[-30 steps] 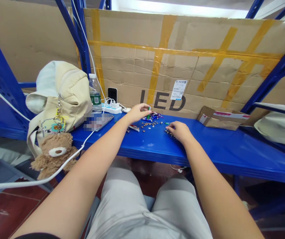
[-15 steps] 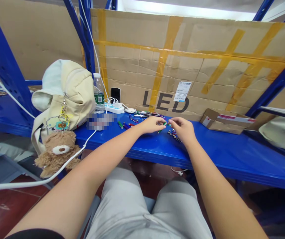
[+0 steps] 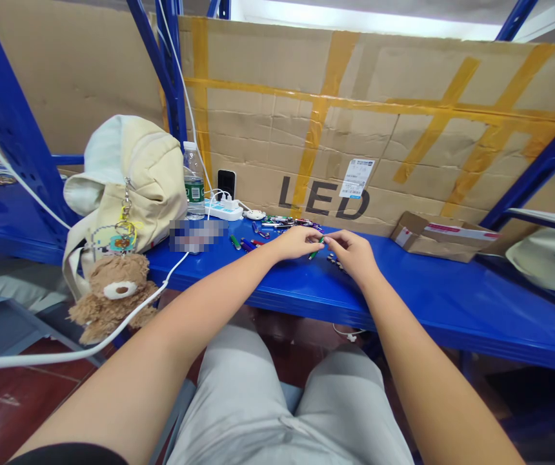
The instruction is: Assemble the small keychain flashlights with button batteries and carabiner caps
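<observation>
My left hand [image 3: 301, 243] is closed on a slim green piece [image 3: 313, 254], which slants down below its fingertips. My right hand [image 3: 350, 250] meets it at the upper end of the green piece, thumb and fingers pinched together; what they grip is too small to make out. Behind my left hand lies a pile of colourful pen-like parts [image 3: 282, 223] on the blue table [image 3: 297, 279]. Left of that hand are a green part [image 3: 235, 242] and several blue ones [image 3: 247, 245]. Small metallic parts [image 3: 334, 260] lie partly hidden by my right hand.
A cream backpack [image 3: 154, 171] with a teddy bear [image 3: 117, 290] stands at the left, beside a bottle [image 3: 193, 187] and a white power strip [image 3: 224, 208]. An open cardboard box [image 3: 444, 240] sits at the right. A white cable [image 3: 164, 284] crosses the table's left edge.
My right hand has moved slightly left, and its fingertips have closed in against those of my left hand at the green piece.
</observation>
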### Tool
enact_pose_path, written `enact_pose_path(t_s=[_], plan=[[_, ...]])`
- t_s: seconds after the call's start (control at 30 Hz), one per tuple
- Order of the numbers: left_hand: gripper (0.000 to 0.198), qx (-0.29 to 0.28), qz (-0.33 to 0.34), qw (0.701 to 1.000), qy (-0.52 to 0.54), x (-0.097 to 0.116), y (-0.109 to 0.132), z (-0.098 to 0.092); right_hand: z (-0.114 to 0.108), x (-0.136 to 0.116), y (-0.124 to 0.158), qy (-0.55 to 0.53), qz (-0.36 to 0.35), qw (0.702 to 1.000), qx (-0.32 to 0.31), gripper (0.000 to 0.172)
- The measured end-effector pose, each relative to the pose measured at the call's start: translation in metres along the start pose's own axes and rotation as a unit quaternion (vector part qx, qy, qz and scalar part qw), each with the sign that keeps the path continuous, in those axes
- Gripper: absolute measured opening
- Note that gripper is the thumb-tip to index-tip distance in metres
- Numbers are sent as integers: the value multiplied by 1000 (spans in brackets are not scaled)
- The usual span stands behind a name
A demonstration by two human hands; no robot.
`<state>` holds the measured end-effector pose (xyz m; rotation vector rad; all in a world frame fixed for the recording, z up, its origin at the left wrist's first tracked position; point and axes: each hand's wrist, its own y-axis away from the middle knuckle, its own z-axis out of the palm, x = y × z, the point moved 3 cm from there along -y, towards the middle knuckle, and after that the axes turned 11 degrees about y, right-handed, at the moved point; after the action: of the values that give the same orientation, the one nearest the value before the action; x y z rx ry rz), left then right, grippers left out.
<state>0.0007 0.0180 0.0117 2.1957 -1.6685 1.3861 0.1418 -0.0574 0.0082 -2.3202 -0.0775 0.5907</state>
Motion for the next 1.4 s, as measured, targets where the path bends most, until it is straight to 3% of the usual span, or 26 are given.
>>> enact_pose_path(t_s=[0.4, 0.53, 0.63, 0.7, 0.83, 0.97, 1.13, 1.4], plan=[[26, -4, -16, 1000, -2, -7, -2, 2, 6, 1, 0, 29, -33, 999, -14, 21], [24, -41, 26, 997, -52, 3, 3, 8, 3, 3, -1, 35, -12, 999, 2, 21], [22, -54, 78, 995, -24, 12, 3, 8, 2, 9, -3, 50, 15, 999, 8, 20], [23, 17, 96, 995, 22, 14, 0, -2, 6, 12, -3, 95, 15, 995, -17, 19], [30, 277, 86, 952, 98, 4, -1, -45, 21, 5, -4, 211, -48, 969, -116, 24], [25, 370, 46, 925, 69, -7, 4, -74, 37, -9, -5, 285, -97, 932, -202, 32], [24, 359, 13, 933, 34, -10, 7, -74, 43, -16, -6, 293, -126, 916, -243, 34], [29, 247, 7, 969, -27, -7, 6, -55, 35, -19, -4, 294, -131, 927, -193, 26]])
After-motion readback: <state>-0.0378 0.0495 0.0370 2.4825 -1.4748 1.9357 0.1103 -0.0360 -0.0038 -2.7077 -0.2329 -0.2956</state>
